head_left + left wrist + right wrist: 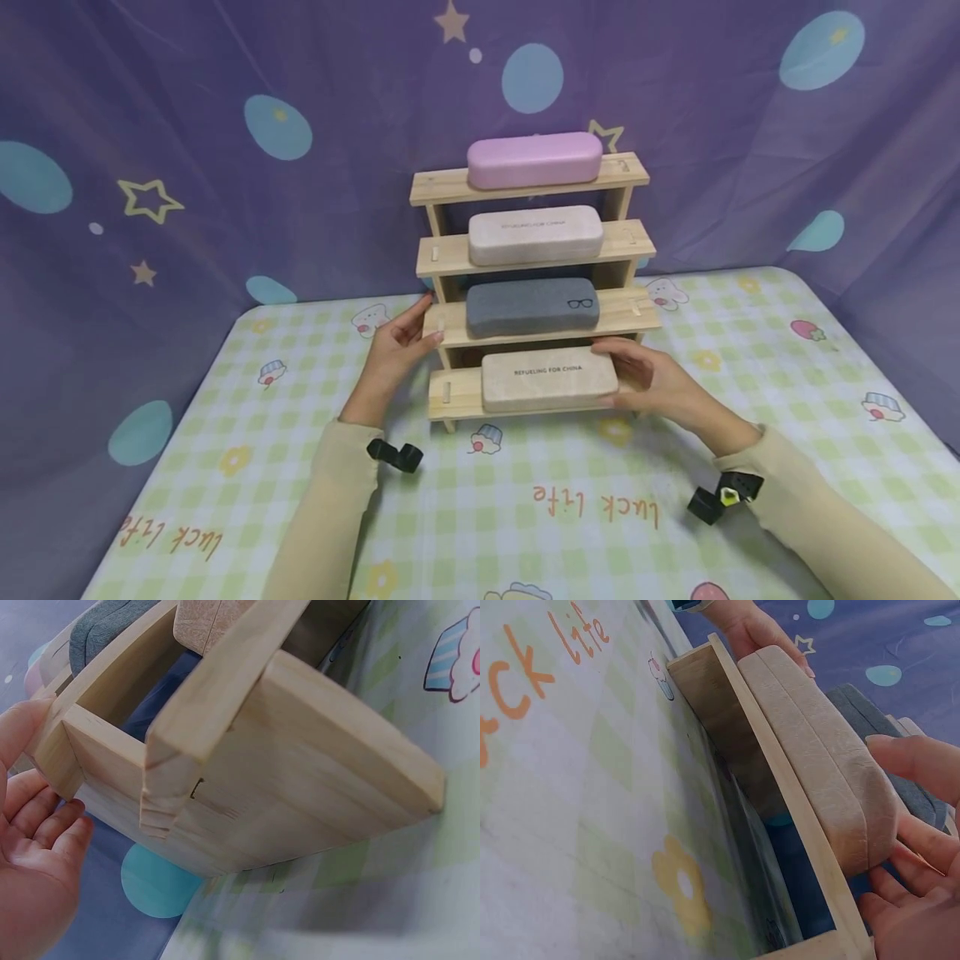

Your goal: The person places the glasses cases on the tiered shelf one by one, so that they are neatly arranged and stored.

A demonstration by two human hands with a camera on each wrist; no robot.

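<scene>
A tiered wooden stand (453,398) holds one glasses case on each of its several steps. On the lowest step lies a beige glasses case (547,392) printed "REFUELING FOR CHINA". My right hand (663,385) grips its right end between thumb and fingers; the right wrist view shows this beige case (810,742) resting on the board. My left hand (392,354) holds the stand's left side at the second step from the bottom. In the left wrist view, its thumb lies on the board's end and its fingers (71,844) curl beneath.
Above sit a grey-blue case (525,310) with a glasses drawing, a whitish case (536,242) and, on top, a pink case (534,162). A green-checked tablecloth (300,492) covers the table. Behind hangs a purple curtain (360,75) with stars and blue ovals.
</scene>
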